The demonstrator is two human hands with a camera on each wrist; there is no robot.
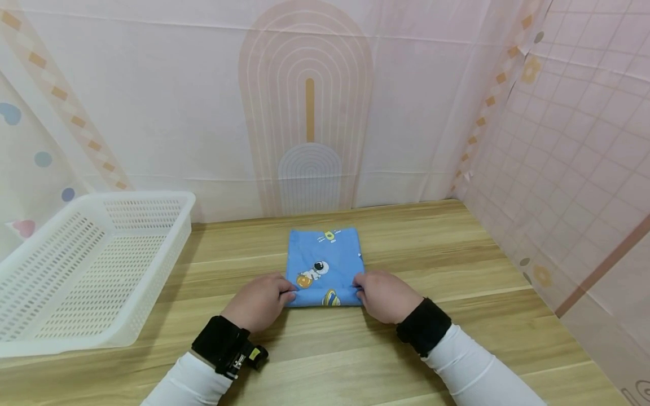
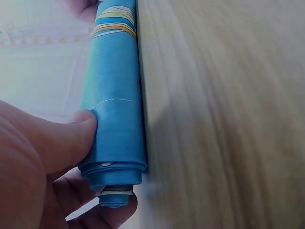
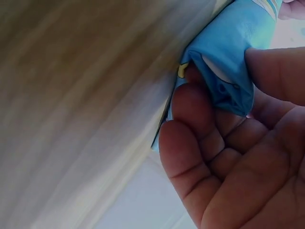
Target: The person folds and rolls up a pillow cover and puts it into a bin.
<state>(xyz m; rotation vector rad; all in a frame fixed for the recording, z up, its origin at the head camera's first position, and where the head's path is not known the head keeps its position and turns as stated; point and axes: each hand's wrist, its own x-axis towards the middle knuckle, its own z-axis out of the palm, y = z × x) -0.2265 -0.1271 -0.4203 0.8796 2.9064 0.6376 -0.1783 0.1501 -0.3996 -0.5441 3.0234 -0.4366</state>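
Note:
A blue cloth (image 1: pixel 325 256) printed with an astronaut and planets lies folded into a strip on the table, its near edge rolled up. My left hand (image 1: pixel 261 301) pinches the left end of the roll, thumb on top and fingers beneath its layered end (image 2: pixel 114 171). At the opposite end, my right hand (image 1: pixel 385 296) grips the roll between thumb and curled fingers. The right wrist view shows the roll's open end (image 3: pixel 228 90) with folds inside it. The far part of the cloth lies flat on the wood.
A white perforated plastic basket (image 1: pixel 127 332) stands on the left of the wooden table (image 1: pixel 431 242). Behind the table hangs a patterned backdrop (image 1: pixel 203 101), and a grid-patterned sheet (image 1: pixel 584 129) borders the right side.

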